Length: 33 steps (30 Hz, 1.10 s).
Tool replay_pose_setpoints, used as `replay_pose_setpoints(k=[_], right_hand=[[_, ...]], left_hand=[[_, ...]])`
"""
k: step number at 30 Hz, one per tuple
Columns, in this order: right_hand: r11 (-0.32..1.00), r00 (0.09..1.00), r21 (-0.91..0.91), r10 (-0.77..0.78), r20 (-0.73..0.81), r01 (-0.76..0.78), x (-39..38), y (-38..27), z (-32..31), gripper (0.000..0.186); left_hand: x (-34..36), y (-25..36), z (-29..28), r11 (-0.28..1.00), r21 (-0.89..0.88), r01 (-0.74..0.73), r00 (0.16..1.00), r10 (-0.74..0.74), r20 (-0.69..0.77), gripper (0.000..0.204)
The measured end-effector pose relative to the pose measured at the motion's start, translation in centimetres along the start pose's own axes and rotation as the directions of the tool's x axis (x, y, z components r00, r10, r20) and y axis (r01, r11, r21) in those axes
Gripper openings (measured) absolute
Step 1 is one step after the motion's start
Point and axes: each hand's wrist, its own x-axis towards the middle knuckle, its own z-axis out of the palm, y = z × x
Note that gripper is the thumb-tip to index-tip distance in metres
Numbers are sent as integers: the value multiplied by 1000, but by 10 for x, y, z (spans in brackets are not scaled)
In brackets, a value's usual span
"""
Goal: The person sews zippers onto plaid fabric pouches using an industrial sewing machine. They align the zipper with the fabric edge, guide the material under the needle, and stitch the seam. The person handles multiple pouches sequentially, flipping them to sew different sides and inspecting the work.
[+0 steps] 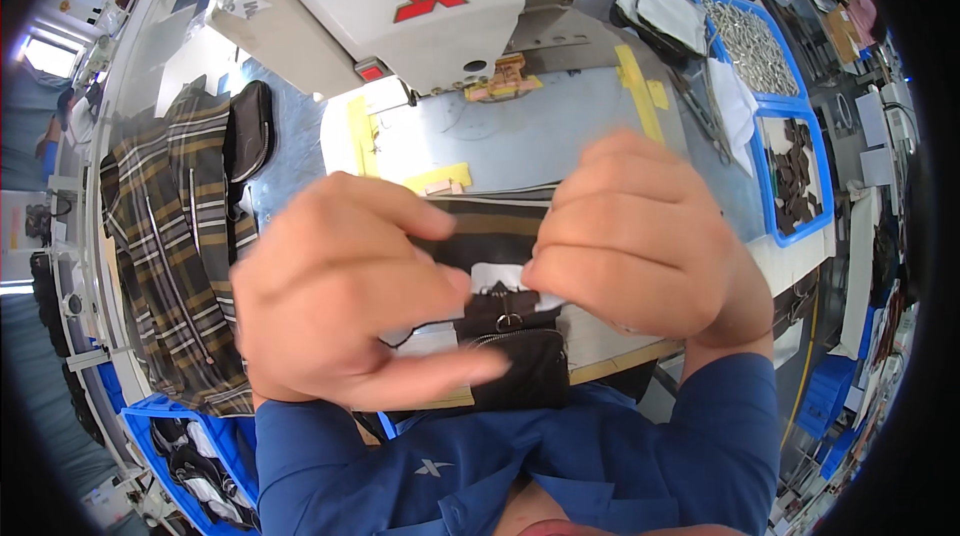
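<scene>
In front of me lies a dark brown zipped pouch [520,366] with a small metal ring, its lower end close to my body. A white piece of fabric or paper [495,276] shows at its upper edge, against striped brown plaid cloth [475,224]. My right hand [630,236] is closed, its fingertips pinching the edge of the white piece. Left of the pouch, my left hand [345,286] is blurred, with the thumb stretched away from the curled fingers. I see nothing held in it. Both hands cover parts of the cloth.
A white sewing machine head [410,6] stands ahead over a metal plate with yellow tape [638,91]. Plaid pieces with zippers [170,246] lie left, beside a black pouch [251,131]. Blue trays hold metal hardware [745,41] and brown pieces [793,171]. Scissors [700,111] lie right.
</scene>
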Motion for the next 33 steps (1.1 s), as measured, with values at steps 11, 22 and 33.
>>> replay_pose_setpoints(k=[11,22,33], right_hand=[[999,1000,29,15,7,-16,3,-10,-1,13],[1000,1000,-1,10,-9,-10,0,-8,2,13],[988,999,154,37,-23,-33,0,-6,0,19]], left_hand=[[0,-1,-6,995,-25,101,995,-100,9,17],[-1,-1,4,932,300,-203,978,207,18,16],[-2,-6,14,995,-89,-49,999,48,-7,8]])
